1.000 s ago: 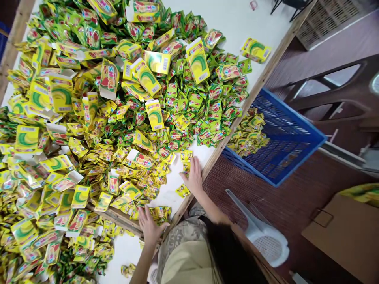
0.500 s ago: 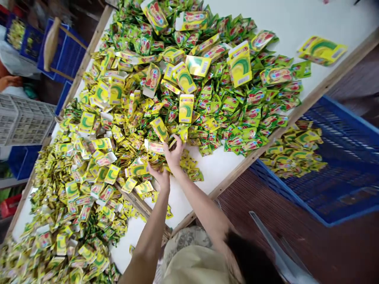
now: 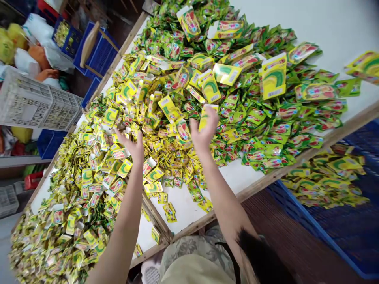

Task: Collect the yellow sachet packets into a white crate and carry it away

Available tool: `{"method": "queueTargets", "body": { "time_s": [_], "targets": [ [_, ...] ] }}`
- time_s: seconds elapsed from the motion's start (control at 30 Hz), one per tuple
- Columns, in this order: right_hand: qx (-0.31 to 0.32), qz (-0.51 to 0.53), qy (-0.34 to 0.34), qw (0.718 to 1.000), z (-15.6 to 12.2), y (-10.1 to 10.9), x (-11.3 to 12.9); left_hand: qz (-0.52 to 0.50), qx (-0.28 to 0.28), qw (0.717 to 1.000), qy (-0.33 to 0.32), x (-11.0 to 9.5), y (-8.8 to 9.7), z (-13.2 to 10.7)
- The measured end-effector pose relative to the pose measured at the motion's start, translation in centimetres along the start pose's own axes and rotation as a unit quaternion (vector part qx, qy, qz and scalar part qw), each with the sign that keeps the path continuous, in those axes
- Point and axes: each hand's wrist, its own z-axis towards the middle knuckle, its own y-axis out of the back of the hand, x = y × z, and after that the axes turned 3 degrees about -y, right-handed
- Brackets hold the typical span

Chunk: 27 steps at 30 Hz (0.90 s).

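A heap of small sachets, green ones (image 3: pixel 251 118) on the right and yellow ones (image 3: pixel 174 154) in the middle, covers the white table, with yellow printed cartons scattered on top. My left hand (image 3: pixel 134 148) is open over the left part of the heap, thumb and fingers apart, near several cartons (image 3: pixel 124 168). Slightly blurred, my right hand (image 3: pixel 205 132) is also open, its fingers in front of an upright-looking yellow carton (image 3: pixel 204 118); whether they touch it I cannot tell. Left of that hand, another carton (image 3: pixel 182 130) lies among the sachets.
A wooden rim (image 3: pixel 251 192) edges the white tabletop (image 3: pixel 183 207). Below it on the right stands a blue crate (image 3: pixel 314 228) with yellow packs (image 3: pixel 328 177) inside. Beyond the far edge are a white crate (image 3: pixel 38 102), blue crates (image 3: pixel 102 51) and bags (image 3: pixel 41 29).
My hands have moved apart, the left to the left and the right up and to the right, away from the cartons between them. The view has shifted, and loose sachets now lie nearer the front edge.
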Motion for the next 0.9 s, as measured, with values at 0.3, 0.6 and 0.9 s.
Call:
{"method": "queueTargets", "body": {
  "time_s": [0.3,0.6,0.9],
  "targets": [
    [0.108,-0.162,0.052,0.979,-3.2,-4.5,-6.2,0.261,0.186,0.912,0.256,9.4,5.7,-23.5],
    [0.191,-0.17,0.114,0.96,4.2,-14.9,3.1,0.212,0.027,0.966,0.146,9.8,0.3,-7.1],
    [0.172,-0.158,0.127,0.964,13.7,-15.7,8.8,0.012,0.159,0.987,0.008,5.3,-1.7,9.7]
  ]
}}
